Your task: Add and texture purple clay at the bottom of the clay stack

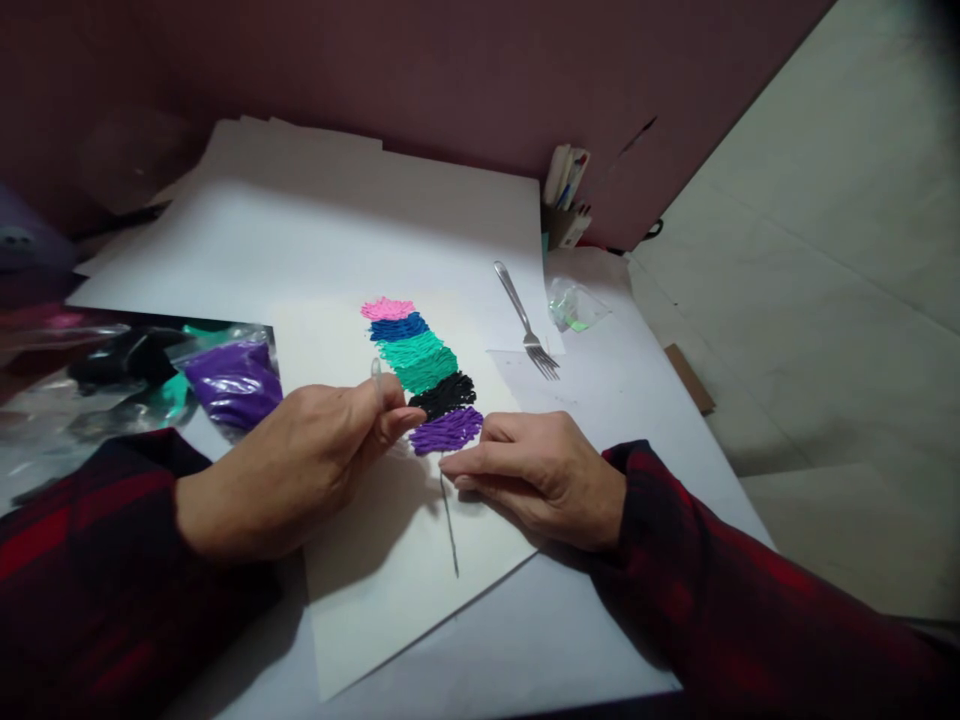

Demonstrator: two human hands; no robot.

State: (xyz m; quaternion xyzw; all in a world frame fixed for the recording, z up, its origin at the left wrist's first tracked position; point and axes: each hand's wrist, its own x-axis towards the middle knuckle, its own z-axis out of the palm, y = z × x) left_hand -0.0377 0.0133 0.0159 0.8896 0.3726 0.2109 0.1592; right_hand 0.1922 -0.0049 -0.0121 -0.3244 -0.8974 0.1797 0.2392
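Note:
A sheet of white paper (390, 580) lies in front of me with a feather shape (424, 375) built from textured clay bands: pink, blue, teal, black and purple, with a thin drawn stem below. My left hand (300, 465) pinches a small clear tool just left of the purple band, its tip sticking up between the fingers. My right hand (536, 470) rests on the paper at the lower right of the purple band, its forefinger pointing at the band's bottom edge.
A metal fork (529, 325) lies on the large white sheets (300, 240) beyond the feather. Bags of purple clay (232, 380) and other colours sit at the left. A small clear bag (576, 305) and a holder of pens (566, 200) stand near the wall.

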